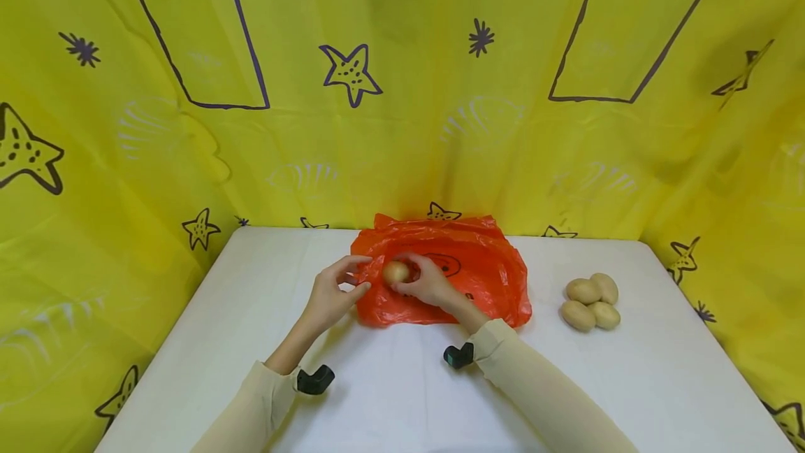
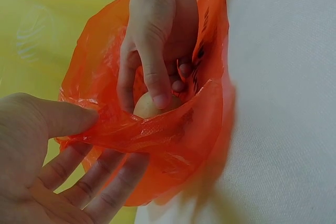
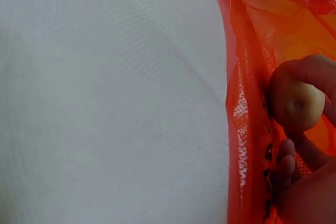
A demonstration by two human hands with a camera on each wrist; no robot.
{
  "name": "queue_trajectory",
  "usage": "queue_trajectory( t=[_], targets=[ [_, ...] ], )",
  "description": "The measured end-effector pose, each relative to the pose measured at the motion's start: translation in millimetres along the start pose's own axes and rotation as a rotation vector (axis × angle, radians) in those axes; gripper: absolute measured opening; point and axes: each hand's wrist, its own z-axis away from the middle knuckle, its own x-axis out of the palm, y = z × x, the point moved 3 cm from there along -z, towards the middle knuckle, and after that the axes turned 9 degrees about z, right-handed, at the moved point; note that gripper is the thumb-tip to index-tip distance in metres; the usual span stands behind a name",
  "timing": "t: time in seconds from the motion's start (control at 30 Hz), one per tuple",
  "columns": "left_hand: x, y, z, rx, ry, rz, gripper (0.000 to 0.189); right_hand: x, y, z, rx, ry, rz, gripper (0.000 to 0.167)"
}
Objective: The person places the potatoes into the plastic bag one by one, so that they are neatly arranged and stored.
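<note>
A red plastic bag (image 1: pixel 484 299) lies on its side on the table, its mouth held apart. My right hand (image 1: pixel 430 284) is inside the bag and grips a potato (image 1: pixel 394 272) between thumb and fingers. The same potato (image 3: pixel 297 99) shows its round end in the right wrist view. My left hand (image 1: pixel 333 297) pinches the bag's left edge; in the left wrist view its thumb lies over the rim and its fingers (image 2: pixel 97 174) lie behind the thin plastic. Part of the potato is hidden by the bag's fold in that view.
Several potatoes (image 1: pixel 591 301) sit in a cluster on the right side of the white table (image 1: pixel 390 397). A yellow curtain (image 1: pixel 402 145) with drawn stars encloses the table at the back and both sides.
</note>
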Motion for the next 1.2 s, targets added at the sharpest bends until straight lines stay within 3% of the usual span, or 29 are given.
queue_trajectory(
  t=[0.57,0.87,0.93,1.07,1.2],
  targets=[
    [-1.8,1.5,-0.8,0.007,0.006,-0.007,0.04,-2.6,-1.7,2.1,-0.031,-0.031,0.088,0.058],
    [-1.4,2.1,0.1,0.011,-0.001,-0.005,0.041,-12.7,-6.6,12.6,-0.107,-0.052,0.101,0.062],
    [-0.6,13.7,2.1,0.007,0.002,-0.007,0.039,-15.9,-8.6,16.0,-0.123,-0.059,0.088,0.062],
    [0.9,17.7,2.0,0.001,0.019,-0.019,0.039,-21.4,-12.0,22.9,-0.153,-0.071,0.082,0.063],
    [1.0,1.1,-0.8,-0.005,0.027,-0.017,0.041,-25.0,-12.1,29.9,-0.17,-0.078,0.118,0.066]
  ],
)
